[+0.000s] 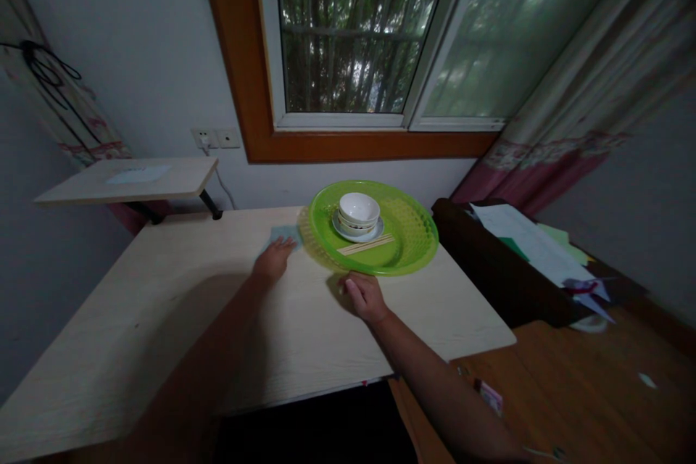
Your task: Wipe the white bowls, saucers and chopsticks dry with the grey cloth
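My left hand point(275, 259) lies palm down with fingers stretched out on a light blue cloth point(286, 233) on the table, just left of a green plastic basket point(416, 246). My right hand point(365, 296) is closed, its fingers curled, at the basket's near rim. Whether it grips anything is hidden. Inside the basket, white bowls point(359, 208) are stacked on a small plate point(375, 232). Several pale chopsticks point(365, 244) lie in front of the plate.
The pale wooden table point(217, 333) reaches the wall under the window. A small raised shelf point(130, 180) stands at its back left, near a wall socket point(214, 138). Papers point(536, 239) lie on a dark brown piece of furniture point(489, 268) to the right.
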A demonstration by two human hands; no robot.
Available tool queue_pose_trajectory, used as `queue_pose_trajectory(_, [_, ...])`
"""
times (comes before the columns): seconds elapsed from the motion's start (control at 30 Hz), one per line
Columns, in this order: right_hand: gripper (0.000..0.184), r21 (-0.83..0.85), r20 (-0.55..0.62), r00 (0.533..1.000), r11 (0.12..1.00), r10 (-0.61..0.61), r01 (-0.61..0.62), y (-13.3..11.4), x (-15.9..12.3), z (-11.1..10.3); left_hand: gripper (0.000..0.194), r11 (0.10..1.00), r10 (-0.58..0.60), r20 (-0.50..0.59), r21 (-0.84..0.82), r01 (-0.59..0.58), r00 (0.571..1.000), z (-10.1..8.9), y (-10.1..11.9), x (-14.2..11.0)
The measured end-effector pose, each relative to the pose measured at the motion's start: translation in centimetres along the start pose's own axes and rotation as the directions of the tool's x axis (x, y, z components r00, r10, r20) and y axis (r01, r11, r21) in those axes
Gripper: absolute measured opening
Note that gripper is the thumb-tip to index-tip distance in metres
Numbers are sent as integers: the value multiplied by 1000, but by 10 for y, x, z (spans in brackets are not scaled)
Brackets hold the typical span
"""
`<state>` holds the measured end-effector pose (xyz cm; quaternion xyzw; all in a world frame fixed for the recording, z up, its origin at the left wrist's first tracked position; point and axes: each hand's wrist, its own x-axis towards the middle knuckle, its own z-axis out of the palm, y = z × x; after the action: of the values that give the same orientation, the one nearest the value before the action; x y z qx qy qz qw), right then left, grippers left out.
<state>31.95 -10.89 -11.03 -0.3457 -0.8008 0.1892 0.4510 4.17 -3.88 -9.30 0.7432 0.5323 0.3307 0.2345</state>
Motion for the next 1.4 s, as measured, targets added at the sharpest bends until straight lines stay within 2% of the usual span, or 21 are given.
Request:
queue_pose_trajectory(0.1, [44, -14, -14, 1000, 1000, -3, 2, 2, -2, 2, 55, 971, 102, 194, 196, -140, 976, 27, 3, -24])
queue_pose_trajectory(0.2, [45, -35, -22, 1000, 999, 12, -13, 3, -3, 4, 65, 939, 210, 296, 206, -277, 932, 39, 10, -54])
queue_pose_trajectory(0.3, [47, -39, -29, 999, 999, 18, -19, 1, -3, 4, 68, 918, 285, 372, 160, -364, 883, 34, 9, -81])
queue_pose_trajectory(0.4, [48, -42, -33, 999, 999, 13, -15, -3, 0, 4, 64, 919, 323, 412, 79, -386, 852, 20, 0, -101])
queue_pose_trajectory(0.47, [48, -48, -28, 1000, 999, 14, -16, -5, 1, 3, 56, 934, 330, 408, -8, -358, 852, 9, -5, -111])
queue_pose_trajectory(0.53, [46, -51, -13, 1000, 999, 10, -10, -8, 3, 3, 48, 957, 289, 358, -102, -271, 888, -3, -6, -117])
queue_pose_trajectory(0.63, [40, -29, 32, 999, 999, -32, 33, -15, 6, 5, 44, 973, 114, 203, -223, -68, 973, -17, 1, -115])
queue_pose_trajectory(0.7, [32, 10, 60, 995, 997, -79, 78, -24, 9, 10, 45, 953, -1, 96, -302, 30, 995, -22, 7, -109])
queue_pose_trajectory(0.8, [29, 54, 73, 995, 996, -70, 66, -41, 15, 21, 48, 916, -106, 23, -386, 107, 994, -22, 12, -98])
queue_pose_trajectory(0.93, [49, 3, 78, 986, 989, 147, -148, -62, 27, 39, 58, 879, -161, 33, -449, 159, 986, -14, 9, -88])
queue_pose_trajectory(1.03, [45, -54, 41, 969, 969, 245, -243, -71, 36, 48, 60, 871, -148, 38, -468, 148, 988, -9, 7, -86])
queue_pose_trajectory(1.2, [17, -70, 66, 973, 973, 223, -218, -74, 47, 46, 60, 863, -177, 64, -470, 187, 982, -12, 9, -90])
queue_pose_trajectory(1.4, [14, -17, 6, 985, 985, 174, -173, -79, 66, 28, 61, 777, -263, 17, -589, 223, 965, -13, 10, -89])
